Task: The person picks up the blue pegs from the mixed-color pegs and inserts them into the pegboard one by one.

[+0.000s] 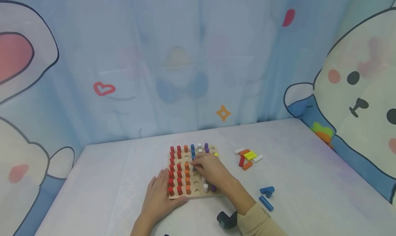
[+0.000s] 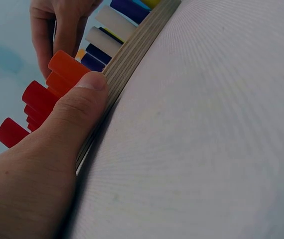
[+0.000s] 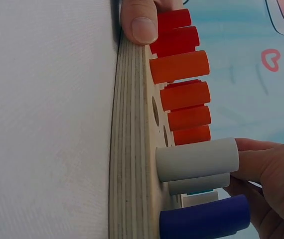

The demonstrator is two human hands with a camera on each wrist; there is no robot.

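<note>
A wooden peg board stands on the table with columns of coloured pegs. My left hand rests along its left side, fingers straight, and the thumb presses on the front edge near an orange peg. My right hand reaches over the board and pinches a blue peg in the fourth column; those fingertips are hidden behind white pegs in the right wrist view. Red pegs fill the left columns. Bare holes show in front of the pinched peg.
Right of the board lie loose yellow pegs, a red peg, orange pegs and white pegs. Nearer are loose blue pegs. A dark rounded object sits beside the right sleeve. A printed curtain hangs behind the table.
</note>
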